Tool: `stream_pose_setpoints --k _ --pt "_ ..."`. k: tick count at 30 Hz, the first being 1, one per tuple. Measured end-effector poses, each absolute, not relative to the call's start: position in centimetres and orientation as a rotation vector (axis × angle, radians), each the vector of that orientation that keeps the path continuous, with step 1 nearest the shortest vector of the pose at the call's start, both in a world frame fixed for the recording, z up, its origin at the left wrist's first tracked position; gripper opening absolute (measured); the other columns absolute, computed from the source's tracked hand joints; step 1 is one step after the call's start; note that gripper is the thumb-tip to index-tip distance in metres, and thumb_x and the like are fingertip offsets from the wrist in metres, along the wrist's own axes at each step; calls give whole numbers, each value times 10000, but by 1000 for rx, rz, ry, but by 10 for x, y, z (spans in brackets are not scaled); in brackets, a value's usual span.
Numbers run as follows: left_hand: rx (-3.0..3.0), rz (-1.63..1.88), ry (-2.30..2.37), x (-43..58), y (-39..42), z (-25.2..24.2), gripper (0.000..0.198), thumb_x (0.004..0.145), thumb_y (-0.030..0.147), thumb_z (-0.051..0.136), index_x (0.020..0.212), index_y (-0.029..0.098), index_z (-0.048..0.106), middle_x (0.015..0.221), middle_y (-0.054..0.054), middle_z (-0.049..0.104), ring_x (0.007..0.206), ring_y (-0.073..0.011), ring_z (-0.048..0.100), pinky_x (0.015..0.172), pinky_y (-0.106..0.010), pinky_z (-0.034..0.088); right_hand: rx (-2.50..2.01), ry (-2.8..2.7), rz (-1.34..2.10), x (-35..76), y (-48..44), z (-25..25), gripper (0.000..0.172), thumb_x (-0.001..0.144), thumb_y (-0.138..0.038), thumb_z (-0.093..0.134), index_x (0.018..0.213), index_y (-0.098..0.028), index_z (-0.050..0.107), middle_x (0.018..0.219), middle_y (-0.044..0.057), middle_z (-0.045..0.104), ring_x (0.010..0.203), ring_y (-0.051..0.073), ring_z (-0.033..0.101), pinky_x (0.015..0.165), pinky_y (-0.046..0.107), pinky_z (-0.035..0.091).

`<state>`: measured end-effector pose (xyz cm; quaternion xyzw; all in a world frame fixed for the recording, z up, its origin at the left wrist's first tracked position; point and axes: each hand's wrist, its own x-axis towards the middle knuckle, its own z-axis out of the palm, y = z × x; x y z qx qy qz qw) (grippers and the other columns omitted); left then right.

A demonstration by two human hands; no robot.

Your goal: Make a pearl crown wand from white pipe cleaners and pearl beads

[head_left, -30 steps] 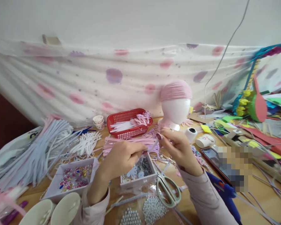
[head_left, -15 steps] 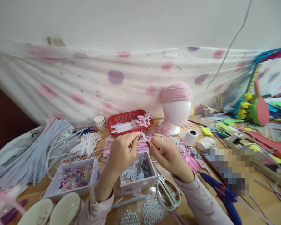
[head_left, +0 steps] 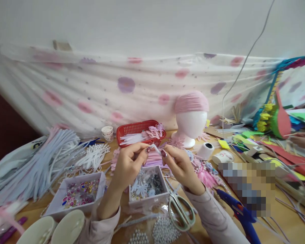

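We pinch one piece between both hands, above the worktop [head_left: 298, 234]. Left hand [head_left: 129, 164]: grip closed, thumb and fingertips on one end of a short, bent white strip [head_left: 156, 149]; material too small to tell. Right hand [head_left: 180, 164]: grip closed on the other end. Clock directions read from the strip, 12 pointing away from us. At 6, just below our hands, we note a white open box [head_left: 142, 205] of grey and pale-blue pieces; at 5, pale-green-handled metal scissors [head_left: 181, 211]. At 11, a red plastic lattice basket [head_left: 120, 132]; at 2, a glossy white mannequin head [head_left: 191, 123] wrapped in pink. At 4, a blue glue gun [head_left: 237, 206]; at 3, well apart, another person's hand [head_left: 303, 139].
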<state>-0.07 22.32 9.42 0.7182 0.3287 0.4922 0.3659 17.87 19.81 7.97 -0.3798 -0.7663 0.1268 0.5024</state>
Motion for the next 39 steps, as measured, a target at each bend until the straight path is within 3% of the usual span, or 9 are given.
stream_pose_setpoints --k 3,6,11,14,17,22,27,33,39 --pt "2129 1316 953 1 225 91 214 884 165 530 924 165 741 704 -29 706 632 -156 631 595 -252 457 -914 -1911 125 175 189 89 316 937 -122 414 658 -228 310 625 -35 379 565 124 360 547 277 270" --pt "2428 1091 739 -3 224 93 232 862 101 530 897 184 743 852 -59 768 790 -197 697 714 -283 483 -935 -1924 103 182 184 97 321 922 -101 419 656 -231 294 617 -38 356 564 129 341 550 287 255" --pt "2237 863 473 -13 221 102 202 863 89 526 839 173 708 578 21 638 494 -98 542 531 -209 412 -889 -1843 381 195 194 92 335 970 -197 418 641 -220 358 609 -40 381 556 124 350 548 279 281" --pt "1925 972 531 -10 222 101 176 918 211 529 823 172 672 551 43 561 471 -81 467 472 -196 347 -887 -1761 483 191 199 84 353 991 -248 419 640 -212 416 603 -39 409 548 121 382 539 269 300" --pt "1680 1090 640 -1 223 96 214 944 301 517 873 168 669 575 47 541 469 -76 429 452 -194 311 -906 -1784 377 179 198 82 339 986 -217 414 647 -213 408 610 -35 416 553 120 391 545 268 300" --pt "1968 1206 868 8 221 90 188 920 181 506 910 159 692 636 12 622 578 -122 556 555 -228 400 -899 -1893 105 175 188 92 329 923 -93 420 659 -231 279 620 -43 352 555 122 335 540 272 255" --pt "2432 1020 581 0 223 88 244 844 42 500 883 162 709 774 -37 731 710 -158 653 684 -262 454 -909 -1889 159 194 190 95 318 924 -103 440 658 -225 313 623 -47 341 562 121 328 544 274 247" --pt "1989 1015 478 -5 225 93 174 904 139 527 879 159 698 635 11 646 563 -93 553 532 -189 396 -868 -1816 472 195 199 85 322 995 -201 414 674 -212 413 625 -46 405 558 112 381 538 255 296" --pt "1580 1151 685 10 223 85 245 931 335 546 951 147 703 598 23 607 400 -59 338 390 -198 242 -878 -1858 207 180 195 84 296 981 -123 408 701 -215 377 661 -37 402 595 119 383 571 260 295"
